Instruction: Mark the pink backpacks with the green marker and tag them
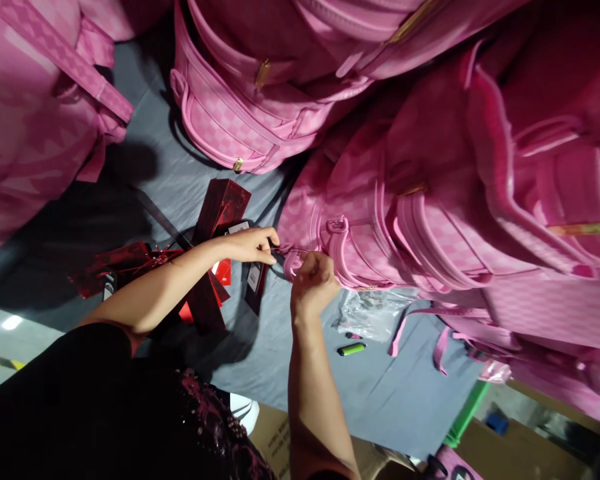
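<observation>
Right hand [314, 281] (curled) beside backpack [363, 243]

The person wears a black top [80, 407] with sleeves [100, 347] ending around the elbow. A mottled pinkish pattern [217, 420], perhaps printed, marks its front.

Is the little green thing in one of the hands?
No, the green thing lies on the grey surface, apart from both the left hand and the right hand.
</observation>
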`<action>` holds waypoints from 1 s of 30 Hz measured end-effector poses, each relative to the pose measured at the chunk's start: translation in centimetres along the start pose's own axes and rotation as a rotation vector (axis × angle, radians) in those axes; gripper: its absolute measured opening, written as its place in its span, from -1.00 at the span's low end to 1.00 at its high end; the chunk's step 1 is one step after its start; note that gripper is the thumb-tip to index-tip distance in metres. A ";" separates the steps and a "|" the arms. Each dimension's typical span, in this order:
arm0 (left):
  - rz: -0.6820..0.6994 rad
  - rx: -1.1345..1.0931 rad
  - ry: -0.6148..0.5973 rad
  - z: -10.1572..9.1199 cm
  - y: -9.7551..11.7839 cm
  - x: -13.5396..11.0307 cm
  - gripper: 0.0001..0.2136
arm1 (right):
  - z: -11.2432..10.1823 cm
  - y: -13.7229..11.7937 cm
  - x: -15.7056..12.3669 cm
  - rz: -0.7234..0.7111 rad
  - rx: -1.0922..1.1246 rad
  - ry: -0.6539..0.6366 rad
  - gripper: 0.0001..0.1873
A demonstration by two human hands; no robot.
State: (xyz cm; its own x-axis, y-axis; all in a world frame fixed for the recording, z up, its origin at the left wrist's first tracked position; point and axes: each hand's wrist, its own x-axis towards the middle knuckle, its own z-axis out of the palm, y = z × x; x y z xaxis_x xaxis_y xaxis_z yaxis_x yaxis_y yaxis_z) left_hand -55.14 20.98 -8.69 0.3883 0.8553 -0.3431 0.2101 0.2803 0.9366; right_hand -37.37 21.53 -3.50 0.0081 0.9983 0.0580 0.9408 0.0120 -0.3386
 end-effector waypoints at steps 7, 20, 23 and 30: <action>0.176 -0.439 0.105 1.8 -2.0 -2.5 -0.45 | 1.1 -0.7 0.2 0.084 0.715 -0.062 -0.76; 0.242 -0.176 0.731 3.3 -1.2 -0.9 -0.90 | 1.4 0.7 1.5 -0.183 0.674 -0.296 -0.74; 0.324 0.230 0.679 3.0 -0.2 -1.3 -0.84 | 1.0 0.4 1.6 -0.037 0.794 -0.367 -0.79; 0.266 -0.216 0.472 2.8 -0.8 0.7 -0.94 | -0.2 0.6 2.1 0.115 0.855 -0.536 -0.77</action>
State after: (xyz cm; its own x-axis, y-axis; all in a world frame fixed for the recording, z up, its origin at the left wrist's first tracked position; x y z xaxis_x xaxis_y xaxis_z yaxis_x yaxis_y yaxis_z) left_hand -52.57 20.12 -9.84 -0.0498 0.9962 -0.0718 -0.0465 0.0695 0.9965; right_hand -36.76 23.66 -3.36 -0.2673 0.8875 -0.3753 0.3844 -0.2589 -0.8861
